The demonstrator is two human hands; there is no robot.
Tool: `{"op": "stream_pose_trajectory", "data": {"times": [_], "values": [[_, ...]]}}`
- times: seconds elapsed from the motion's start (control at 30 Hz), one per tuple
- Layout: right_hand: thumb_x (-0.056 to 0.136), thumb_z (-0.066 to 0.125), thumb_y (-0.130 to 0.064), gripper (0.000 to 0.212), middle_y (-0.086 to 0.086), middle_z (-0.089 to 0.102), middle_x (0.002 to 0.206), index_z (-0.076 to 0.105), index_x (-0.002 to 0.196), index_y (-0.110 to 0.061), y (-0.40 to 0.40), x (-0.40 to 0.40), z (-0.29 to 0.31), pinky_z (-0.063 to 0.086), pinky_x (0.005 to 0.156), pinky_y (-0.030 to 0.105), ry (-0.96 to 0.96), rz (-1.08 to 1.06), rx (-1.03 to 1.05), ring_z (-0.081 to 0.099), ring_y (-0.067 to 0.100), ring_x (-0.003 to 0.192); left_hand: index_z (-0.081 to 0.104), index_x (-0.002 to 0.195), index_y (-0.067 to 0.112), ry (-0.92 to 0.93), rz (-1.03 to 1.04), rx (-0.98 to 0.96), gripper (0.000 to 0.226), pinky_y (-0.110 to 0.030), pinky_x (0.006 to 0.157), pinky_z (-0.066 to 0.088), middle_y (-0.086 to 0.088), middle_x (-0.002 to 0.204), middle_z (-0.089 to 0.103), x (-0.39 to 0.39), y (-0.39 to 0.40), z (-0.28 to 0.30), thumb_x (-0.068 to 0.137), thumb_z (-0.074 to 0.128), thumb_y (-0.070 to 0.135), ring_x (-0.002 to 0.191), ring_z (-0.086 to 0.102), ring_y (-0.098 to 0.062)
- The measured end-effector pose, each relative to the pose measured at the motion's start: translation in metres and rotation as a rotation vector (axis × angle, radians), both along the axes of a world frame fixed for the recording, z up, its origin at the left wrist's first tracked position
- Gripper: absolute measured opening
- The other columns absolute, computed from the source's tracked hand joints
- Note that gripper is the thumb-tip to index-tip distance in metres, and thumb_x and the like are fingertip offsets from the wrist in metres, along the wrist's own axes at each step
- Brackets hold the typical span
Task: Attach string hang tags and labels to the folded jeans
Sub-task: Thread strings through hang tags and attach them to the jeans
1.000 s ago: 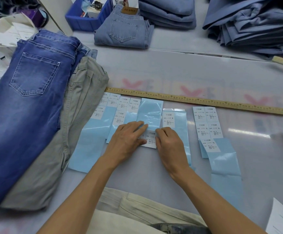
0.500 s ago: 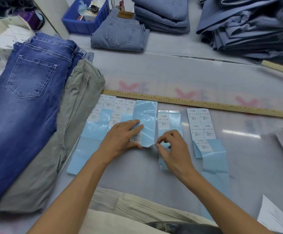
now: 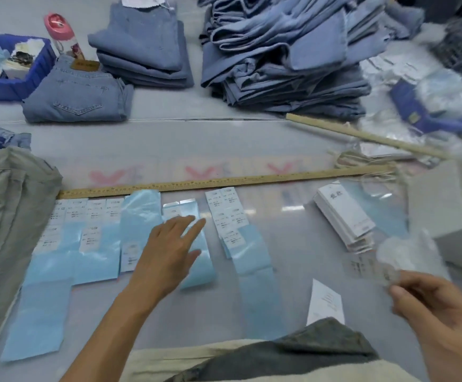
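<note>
Several pale blue backing strips (image 3: 141, 216) with white printed labels lie in a row on the table below a long wooden ruler (image 3: 224, 183). My left hand (image 3: 169, 252) lies over the middle strips, fingers straight and spread. My right hand (image 3: 439, 307) is at the lower right, away from the strips, and pinches a blurred pale label (image 3: 400, 257). A stack of white hang tags (image 3: 345, 216) lies to the right of the strips. One pair of folded light blue jeans (image 3: 78, 95) with a brown patch sits at the far left.
Grey trousers (image 3: 9, 216) lie along the left edge. At the back are a folded denim stack (image 3: 141, 45), a big denim heap (image 3: 284, 51), a blue bin (image 3: 4, 78) and a pink-capped bottle (image 3: 61, 34). A grey box (image 3: 439, 199), plastic bags and a second ruler (image 3: 362, 136) crowd the right.
My left hand went from pressing a label strip to lying spread over the strips. My right hand left the strips and swung to the lower right with a pale piece. The view shifted right.
</note>
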State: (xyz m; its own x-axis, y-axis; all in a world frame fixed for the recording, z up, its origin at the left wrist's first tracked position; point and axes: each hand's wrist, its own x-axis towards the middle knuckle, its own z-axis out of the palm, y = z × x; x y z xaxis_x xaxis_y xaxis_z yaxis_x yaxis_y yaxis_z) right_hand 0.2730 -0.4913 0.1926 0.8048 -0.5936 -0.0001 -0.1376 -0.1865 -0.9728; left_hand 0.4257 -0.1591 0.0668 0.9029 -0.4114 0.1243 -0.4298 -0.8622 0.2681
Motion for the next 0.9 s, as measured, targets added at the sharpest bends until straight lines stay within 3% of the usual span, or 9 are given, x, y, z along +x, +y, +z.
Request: {"op": "stream_pose_trajectory", "data": {"times": [0.07,0.13,0.23,0.43,0.6,0.77,0.9], "values": [[0.080,0.070,0.004,0.030,-0.006,0.070,0.064,0.076,0.079,-0.026,-0.018,-0.022,-0.003,0.053,0.059,0.009,0.020,-0.159,0.021,0.060,0.002,0.054,0.064,0.135,0.015,0.045,-0.095,-0.144,0.058,-0.047,0.091,0.052,-0.009,0.126,0.069,-0.002,-0.063,0.009,0.081,0.085,0.022,0.114,0.064,-0.035],[0.083,0.070,0.009,0.026,-0.006,0.069,0.060,0.073,0.075,-0.016,-0.028,-0.037,-0.010,0.051,0.054,0.008,0.032,-0.272,0.031,0.058,0.001,0.048,0.061,0.135,0.023,0.184,-0.140,-0.248,0.042,-0.041,0.094,0.049,-0.001,0.124,0.068,-0.002,-0.128,0.016,0.095,0.070,0.033,0.115,0.060,-0.027],[0.082,0.068,0.017,0.027,-0.009,0.067,0.057,0.067,0.077,-0.010,-0.029,-0.042,-0.019,0.049,0.054,0.007,-0.010,-0.378,-0.004,0.056,0.001,0.048,0.060,0.127,0.026,0.324,-0.158,-0.239,0.031,-0.036,0.089,0.048,0.003,0.118,0.066,0.002,-0.221,0.015,0.101,0.056,0.043,0.114,0.056,-0.020],[0.081,0.070,0.016,0.032,-0.004,0.067,0.058,0.067,0.070,-0.014,-0.036,-0.047,-0.039,0.050,0.056,0.012,-0.051,-0.551,0.115,0.058,0.004,0.054,0.062,0.122,0.014,0.082,-0.367,-0.072,0.029,-0.041,0.086,0.044,-0.007,0.125,0.058,0.024,-0.338,0.014,0.097,0.063,0.029,0.118,0.052,-0.031],[0.078,0.073,0.016,0.035,0.000,0.066,0.057,0.069,0.064,-0.016,-0.036,-0.050,-0.041,0.048,0.053,0.012,-0.044,-0.525,0.159,0.056,0.007,0.053,0.057,0.122,0.015,0.086,-0.420,0.088,0.037,-0.040,0.090,0.039,-0.008,0.125,0.057,0.044,-0.372,0.013,0.095,0.066,0.039,0.118,0.050,-0.030],[0.076,0.072,0.019,0.025,0.005,0.064,0.056,0.066,0.071,-0.004,-0.035,-0.052,-0.039,0.048,0.052,0.011,-0.043,-0.466,0.198,0.056,0.005,0.050,0.061,0.125,0.016,0.153,-0.352,0.005,0.032,-0.039,0.085,0.044,-0.006,0.124,0.060,0.052,-0.369,0.011,0.098,0.062,0.034,0.119,0.052,-0.028],[0.077,0.070,0.020,0.025,0.003,0.064,0.055,0.065,0.070,-0.003,-0.036,-0.051,-0.038,0.047,0.051,0.010,-0.037,-0.440,0.232,0.056,0.004,0.049,0.062,0.129,0.019,0.125,-0.371,0.062,0.049,-0.040,0.094,0.045,-0.003,0.129,0.058,0.056,-0.364,0.012,0.092,0.066,0.051,0.122,0.050,-0.025]]}}
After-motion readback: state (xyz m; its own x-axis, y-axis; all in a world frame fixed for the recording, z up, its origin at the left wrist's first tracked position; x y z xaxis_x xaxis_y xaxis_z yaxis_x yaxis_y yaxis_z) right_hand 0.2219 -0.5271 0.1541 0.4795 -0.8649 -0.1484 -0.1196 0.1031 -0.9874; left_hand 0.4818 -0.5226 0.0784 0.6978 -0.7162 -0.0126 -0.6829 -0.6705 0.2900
